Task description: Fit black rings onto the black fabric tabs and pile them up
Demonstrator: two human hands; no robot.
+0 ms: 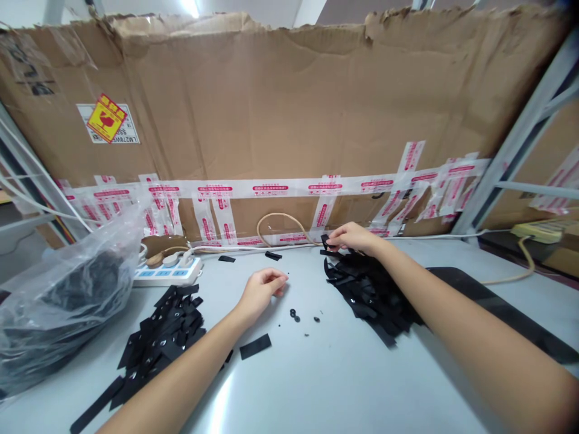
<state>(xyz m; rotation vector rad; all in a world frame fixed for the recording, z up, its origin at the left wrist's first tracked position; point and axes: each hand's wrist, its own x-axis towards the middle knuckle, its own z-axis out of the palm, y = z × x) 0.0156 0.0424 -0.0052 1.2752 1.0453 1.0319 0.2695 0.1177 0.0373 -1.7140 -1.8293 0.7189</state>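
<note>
My right hand (347, 237) reaches to the far edge of a pile of black fabric strips (368, 286), its fingertips pinched on a black strip (324, 240). Left of that pile, my left hand (262, 290) is held low over the table, fingers curled together; whatever they may hold is hidden. A second heap of black strips (169, 331), with small shiny metal dots, lies beside my left forearm. Closer to me rests a single black strip (256, 346). Between the hands are small round black pieces (295, 315) and another black bit (316, 319).
A clear plastic bag (67, 307) of dark items stands at the left, next to a white power strip (169, 274) with plugs. A large taped cardboard sheet (280, 108) closes off the back. A flat black panel (497, 307) lies right, beyond my right forearm.
</note>
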